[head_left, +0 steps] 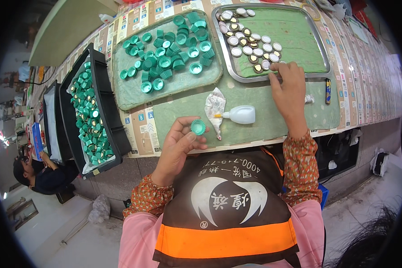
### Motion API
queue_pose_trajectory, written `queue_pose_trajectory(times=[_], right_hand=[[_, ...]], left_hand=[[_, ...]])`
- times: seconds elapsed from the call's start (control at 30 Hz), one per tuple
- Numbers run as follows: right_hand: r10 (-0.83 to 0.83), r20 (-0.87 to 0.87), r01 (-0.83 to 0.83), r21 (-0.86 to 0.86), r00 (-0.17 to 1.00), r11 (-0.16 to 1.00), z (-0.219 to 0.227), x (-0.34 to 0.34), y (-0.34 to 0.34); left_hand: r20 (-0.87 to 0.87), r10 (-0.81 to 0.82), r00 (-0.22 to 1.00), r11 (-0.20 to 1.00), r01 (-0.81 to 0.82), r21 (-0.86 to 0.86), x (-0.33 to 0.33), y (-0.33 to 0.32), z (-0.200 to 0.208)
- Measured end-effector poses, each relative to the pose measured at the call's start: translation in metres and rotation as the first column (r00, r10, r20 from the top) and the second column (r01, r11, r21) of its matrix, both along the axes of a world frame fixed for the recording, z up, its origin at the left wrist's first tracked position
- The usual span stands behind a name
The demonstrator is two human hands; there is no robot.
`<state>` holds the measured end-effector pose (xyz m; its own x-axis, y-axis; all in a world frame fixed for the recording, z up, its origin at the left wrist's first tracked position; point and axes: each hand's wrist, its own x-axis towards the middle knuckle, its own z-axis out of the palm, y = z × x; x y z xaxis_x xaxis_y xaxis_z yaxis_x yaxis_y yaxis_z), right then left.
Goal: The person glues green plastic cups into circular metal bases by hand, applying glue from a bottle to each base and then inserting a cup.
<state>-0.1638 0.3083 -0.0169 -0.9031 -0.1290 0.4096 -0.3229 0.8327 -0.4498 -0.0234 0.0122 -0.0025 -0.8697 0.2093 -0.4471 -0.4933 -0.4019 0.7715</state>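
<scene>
Between the thumb and fingers of my left hand (183, 140) is a green fluted cup (198, 127), its round end facing up. My right hand (288, 85) reaches over the near edge of a metal-rimmed tray (279, 79), fingertips drawn together beside small round discs (258, 68). Whether a disc is between those fingertips is hidden. The discs are white or dark, some with a yellowish centre, gathered on the left of the tray's green cloth. Many more green cups (165, 61) lie loose on a cloth-covered board (125, 96) to the left.
Before me lie a white squeeze bottle (242, 115) with an orange tip and a crumpled white pouch (215, 107). At left, a black crate (114, 129) holds many green pieces. A blue-and-yellow tube (328, 91) lies at right. Another person (38, 172) is far left.
</scene>
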Motion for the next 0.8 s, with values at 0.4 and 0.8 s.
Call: queue_pose_trajectory(times=[0.4, 0.8], right_hand=[[0.174, 0.08, -0.168, -0.077, 0.982, 0.983, 0.016, -0.018, 0.004], [0.289, 0.073, -0.28, -0.11, 0.955, 0.954, -0.005, 0.055, 0.026]], left_hand=[[-0.031, -0.03, 0.999, 0.999, 0.029, -0.037, -0.002, 0.003, 0.0], [0.037, -0.052, 0.998, 0.998, 0.051, 0.028, -0.009, 0.012, 0.004]])
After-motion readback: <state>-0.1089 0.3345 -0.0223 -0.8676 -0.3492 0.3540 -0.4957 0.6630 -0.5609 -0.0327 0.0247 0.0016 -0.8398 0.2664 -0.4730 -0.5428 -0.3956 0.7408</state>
